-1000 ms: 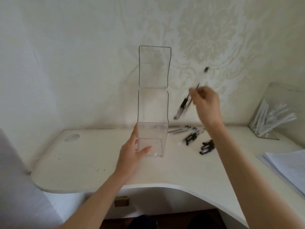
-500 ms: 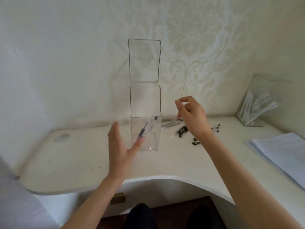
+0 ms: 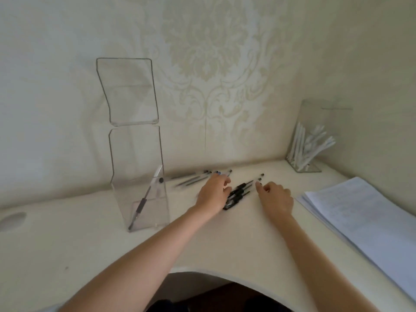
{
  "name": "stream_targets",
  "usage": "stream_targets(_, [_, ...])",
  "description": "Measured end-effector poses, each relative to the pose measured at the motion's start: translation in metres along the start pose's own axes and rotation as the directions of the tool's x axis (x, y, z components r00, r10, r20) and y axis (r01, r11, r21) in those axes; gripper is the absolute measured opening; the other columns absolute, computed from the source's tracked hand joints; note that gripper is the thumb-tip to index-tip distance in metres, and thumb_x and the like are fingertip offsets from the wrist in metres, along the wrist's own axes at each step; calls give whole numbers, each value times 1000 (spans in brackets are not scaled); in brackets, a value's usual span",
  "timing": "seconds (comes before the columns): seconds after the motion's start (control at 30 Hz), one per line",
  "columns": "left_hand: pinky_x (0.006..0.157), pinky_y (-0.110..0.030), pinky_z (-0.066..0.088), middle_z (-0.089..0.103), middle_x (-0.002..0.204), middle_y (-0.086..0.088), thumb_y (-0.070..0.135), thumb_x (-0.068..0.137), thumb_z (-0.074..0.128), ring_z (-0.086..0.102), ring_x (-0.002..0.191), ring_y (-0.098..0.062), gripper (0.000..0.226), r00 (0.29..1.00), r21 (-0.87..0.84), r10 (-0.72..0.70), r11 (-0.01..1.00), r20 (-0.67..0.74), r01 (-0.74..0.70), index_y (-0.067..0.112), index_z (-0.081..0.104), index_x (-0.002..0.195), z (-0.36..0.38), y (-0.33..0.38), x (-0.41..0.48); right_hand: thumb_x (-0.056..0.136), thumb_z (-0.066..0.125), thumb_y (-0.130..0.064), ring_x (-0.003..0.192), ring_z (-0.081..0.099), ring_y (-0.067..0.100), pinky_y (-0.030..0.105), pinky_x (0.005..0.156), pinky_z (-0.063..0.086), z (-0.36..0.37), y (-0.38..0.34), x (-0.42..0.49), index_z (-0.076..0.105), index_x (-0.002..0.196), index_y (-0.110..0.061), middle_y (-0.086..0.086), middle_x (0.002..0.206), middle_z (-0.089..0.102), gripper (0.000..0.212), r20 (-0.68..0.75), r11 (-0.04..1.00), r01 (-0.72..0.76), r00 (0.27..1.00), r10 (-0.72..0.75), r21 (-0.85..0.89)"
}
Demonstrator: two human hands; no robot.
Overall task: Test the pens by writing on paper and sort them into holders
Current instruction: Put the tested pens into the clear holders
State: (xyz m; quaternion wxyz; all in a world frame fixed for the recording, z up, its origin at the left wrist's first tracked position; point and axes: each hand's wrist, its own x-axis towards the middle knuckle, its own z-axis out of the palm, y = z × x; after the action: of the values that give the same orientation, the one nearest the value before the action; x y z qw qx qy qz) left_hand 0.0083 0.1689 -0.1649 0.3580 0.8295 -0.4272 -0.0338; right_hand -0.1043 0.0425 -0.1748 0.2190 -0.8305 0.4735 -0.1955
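Though faint lines of writing show on the top sheet of the paper stack (image 3: 364, 221) at R side of the worktop (image 3: 78, 248), they are too blurred to read; marks on pen barrels likewise too small to tell.

Tall clear holder (image 3: 135, 154) stands upright L of centre, back panel rising in two stepped sections; one pen (image 3: 141, 202) w/ dark sleeve leans inside it, tip down at front-L corner, top end against R wall. Second clear holder (image 3: 315, 122) in rear R corner, packed w/ white pens (image 3: 308, 149).

Loose pens lie betw. the two holders: a thin row (image 3: 193, 177) along the back nr the wall; a dark-sleeved bunch (image 3: 239, 193) in front of it.

Left grip (image 3: 212, 195) rests over L end of the bunch, fingers curled down; cannot tell if they pinch a pen. Right grip (image 3: 278, 199) just R of the bunch, fingers loosely bent, forefinger tip at the pen ends; nothing seen pinched.

Edges: front edge (image 3: 202, 270) of worktop scoops inward betw. the forearms; paper stack runs along R side; round cap (image 3: 12, 219) nr far L edge.

Room: broad bare surface L of and in front of tall clear holder, also betw. both grips and front edge; left forearm passes near that holder, not touching.
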Motion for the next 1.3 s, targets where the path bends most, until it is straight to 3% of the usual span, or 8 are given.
stream_targets(0.17, [77, -35, 45, 60, 103, -12, 30, 85, 63, 56, 96, -28, 32, 984, 194, -36, 981, 173, 1, 2, 62, 101, 13, 16, 37, 98, 38, -40, 90, 54, 33, 36, 72, 38, 0, 5, 3, 41, 64, -16, 1, 65, 49, 42, -52, 983, 0, 999, 10, 183])
stream_targets(0.47, [62, -30, 43, 50, 66, -5, 28, 83, 65, 60, 79, -28, 36, 889, 447, -232, 894, 395, 34, 8, 43, 64, -9, 33, 36, 87, 49, -56, 114, 46, 29, 37, 88, 37, 4, -14, 6, 56, 109, -11, 8, 116, 57, 51, 96, 988, -1, 995, 16, -154])
stream_targets(0.57, [67, -31, 52, 52, 67, -6, 26, 80, 69, 61, 71, -26, 34, 866, 398, -287, 910, 410, 113, 7, 46, 66, -17, 32, 25, 83, 54, -27, 87, 53, 26, 28, 65, 38, -10, -25, 8, 48, 78, -12, 7, 90, 56, 16, 224, 996, -63, 972, 76, -64])
stream_targets(0.67, [67, -31, 52, 59, 78, -10, 18, 80, 65, 64, 75, -26, 19, 878, 422, -291, 899, 381, 115, 5, 51, 79, -18, 32, 11, 82, 54, -20, 58, 42, 16, 24, 51, 29, -16, -24, 0, 37, 65, -14, 1, 66, 44, 25, 219, 997, -56, 974, 65, -46])
stream_targets(0.77, [60, -31, 55, 62, 70, -12, 5, 81, 61, 67, 68, -25, 7, 876, 208, -290, 952, 386, 223, -1, 58, 83, -20, 24, 3, 85, 57, -22, 52, 35, 17, 26, 53, 27, -15, -19, -8, 34, 60, -14, 2, 57, 37, 34, 230, 994, -19, 973, -8, 111])
stream_targets(0.87, [42, -22, 45, 56, 62, -4, 22, 95, 51, 52, 44, -11, 21, 892, -172, -243, 929, 381, 326, 8, 47, 80, -35, 23, -9, 88, 59, -22, 62, 42, 20, 28, 61, 33, -30, -24, -15, 45, 68, -10, 8, 65, 44, 27, 167, 921, 3, 983, -74, 390])
stream_targets(1.1, [46, -20, 34, 40, 63, 1, 35, 99, 36, 35, 47, -8, 22, 998, -628, 47, 775, -43, -64, 13, 41, 99, -128, 68, -36, 92, 56, -17, 48, 42, 8, 21, 48, 33, -102, -105, -39, 56, 76, -11, 1, 61, 55, 17, -153, 587, 288, 951, -269, 757])
stream_targets(1.3, [68, -27, 39, 59, 82, 2, 32, 101, 32, 57, 72, -13, 14, 956, -670, -31, 720, -292, -181, 24, 40, 93, -210, 53, -45, 93, 54, -18, 51, 49, 10, 15, 46, 36, -116, -177, -76, 57, 88, -5, 4, 65, 61, 14, -222, 440, 433, 863, -454, 787])
